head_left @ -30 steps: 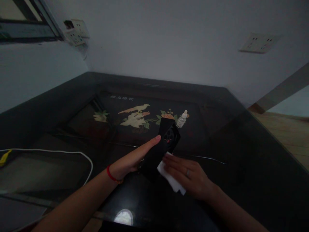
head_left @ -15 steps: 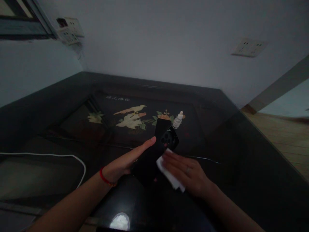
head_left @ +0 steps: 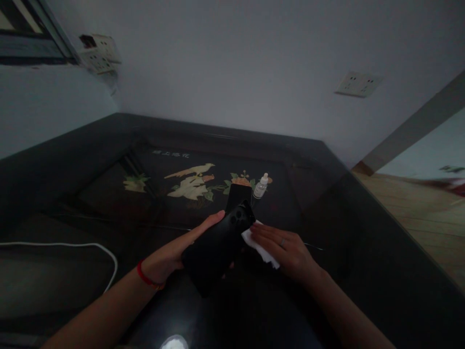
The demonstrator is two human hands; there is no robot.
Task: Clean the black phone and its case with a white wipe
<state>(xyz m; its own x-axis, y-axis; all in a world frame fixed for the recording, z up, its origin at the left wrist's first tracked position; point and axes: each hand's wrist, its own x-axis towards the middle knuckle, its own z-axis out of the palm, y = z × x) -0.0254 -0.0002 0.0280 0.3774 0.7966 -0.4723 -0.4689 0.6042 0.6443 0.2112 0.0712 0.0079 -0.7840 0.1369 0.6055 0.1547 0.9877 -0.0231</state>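
A black phone case (head_left: 216, 247) with a round-holed camera area, perhaps with a phone inside, is gripped by my left hand (head_left: 189, 237); I cannot tell if it holds a phone. My left thumb lies along its upper edge, and fingertips show under its right side. A folded white cloth or tissue (head_left: 259, 247) is pressed under the fingers of my right hand (head_left: 283, 245), by the right edge of the black case. Just beyond lies a second dark, flat phone-like slab (head_left: 239, 194), partly hidden behind the case. Beside it stands a small clear dropper bottle (head_left: 260, 186) with a white top.
The dark glossy table (head_left: 308, 194) carries a bird-and-flower picture (head_left: 192, 186). A white cable (head_left: 105, 249) curves across its left side. Wall sockets (head_left: 358, 84) are on the right, with more sockets (head_left: 100, 53) in the left corner.
My right hand with the white cloth has gone from the face of the black case to its right edge. The case has shifted a little left and tilted. The view has shifted slightly.
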